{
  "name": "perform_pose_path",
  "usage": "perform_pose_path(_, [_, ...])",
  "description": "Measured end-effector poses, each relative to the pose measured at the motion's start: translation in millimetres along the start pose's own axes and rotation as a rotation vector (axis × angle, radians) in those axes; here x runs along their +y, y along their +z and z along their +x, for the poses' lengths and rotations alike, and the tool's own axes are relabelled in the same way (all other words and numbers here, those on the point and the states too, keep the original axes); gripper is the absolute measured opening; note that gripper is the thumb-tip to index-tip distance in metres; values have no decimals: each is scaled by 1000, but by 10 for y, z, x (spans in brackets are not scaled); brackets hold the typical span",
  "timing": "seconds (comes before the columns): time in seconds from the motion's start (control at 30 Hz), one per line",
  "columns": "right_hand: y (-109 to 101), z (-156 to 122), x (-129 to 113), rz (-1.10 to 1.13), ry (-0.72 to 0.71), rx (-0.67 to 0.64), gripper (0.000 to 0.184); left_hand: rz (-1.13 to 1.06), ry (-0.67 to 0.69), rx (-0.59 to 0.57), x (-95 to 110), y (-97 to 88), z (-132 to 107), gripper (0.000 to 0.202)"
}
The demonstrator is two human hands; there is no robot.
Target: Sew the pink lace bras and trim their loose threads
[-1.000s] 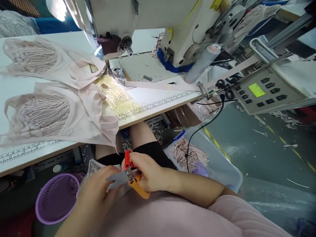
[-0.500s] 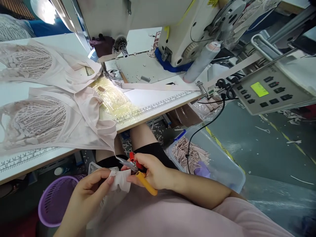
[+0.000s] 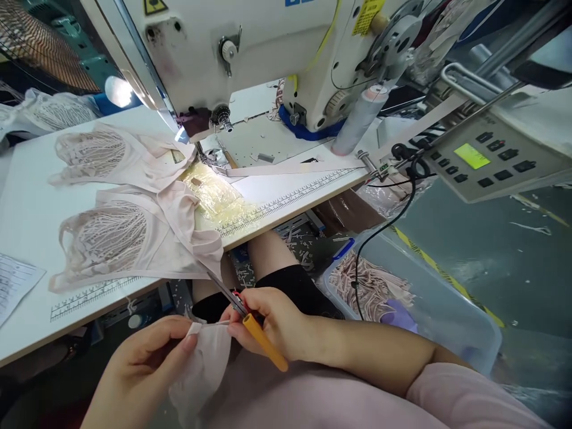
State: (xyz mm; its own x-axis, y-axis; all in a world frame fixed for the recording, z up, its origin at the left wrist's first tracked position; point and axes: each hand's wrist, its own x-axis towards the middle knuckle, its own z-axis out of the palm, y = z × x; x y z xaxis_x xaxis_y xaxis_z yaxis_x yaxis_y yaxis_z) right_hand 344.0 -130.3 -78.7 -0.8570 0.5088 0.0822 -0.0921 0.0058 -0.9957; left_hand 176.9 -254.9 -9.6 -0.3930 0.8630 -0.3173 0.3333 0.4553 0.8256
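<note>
My right hand (image 3: 272,319) is closed around a pair of snips (image 3: 250,319) with one orange and one red handle; the metal blades point up and left toward the table edge. My left hand (image 3: 147,363) pinches a small piece of pale pink fabric (image 3: 203,369) in my lap, just below the blades. A thin strand runs from the fabric to the snips. Pink lace garments (image 3: 129,232) lie on the white sewing table (image 3: 27,208), with one corner hanging over the edge right above my hands.
A white sewing machine (image 3: 250,53) stands at the back, with a thread cone (image 3: 357,122) beside it. A control panel (image 3: 487,164) with a green screen sits to the right. A clear bin (image 3: 447,316) of pink scraps is on the floor at my right knee.
The view has tilted up and the purple basket has left the frame. The snips have turned so the blades point up-left, and my left hand now pinches the pink fabric lower down.
</note>
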Motion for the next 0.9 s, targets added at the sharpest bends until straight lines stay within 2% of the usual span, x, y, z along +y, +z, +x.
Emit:
perform_pose_path(0.13, [20,-19,-5,-3,-60,33,27,40,-2,-47,43,-78,-51,17])
perform_pose_path(0.27, [-21,-42,-72,-30,-69,39,21,23,-17,-46,74,-56,-26,20])
perform_pose_path(0.33, [-39,-46,-106,-47,-78,52,18,-25,-66,-35,70,-27,-15,20])
perform_pose_path(0.47, [-94,-25,-128,-46,-87,27,15,-202,-235,69,81,77,-11,23])
perform_pose_path(0.53, [-170,0,-111,-48,-45,-65,18,-275,-293,88,98,160,-4,27])
perform_pose_path(0.63, [-358,53,-52,-125,35,-329,33,-350,-304,14,104,313,19,28])
perform_pose_path(0.77, [-618,121,50,-403,-39,-675,52,-417,-318,-99,46,486,82,28])
perform_pose_path(0.83, [-709,118,92,-462,-46,-798,56,-425,-326,-157,-6,544,124,31])
perform_pose_path(0.9, [-776,91,120,-477,-26,-865,64,-426,-313,-202,-58,590,170,33])
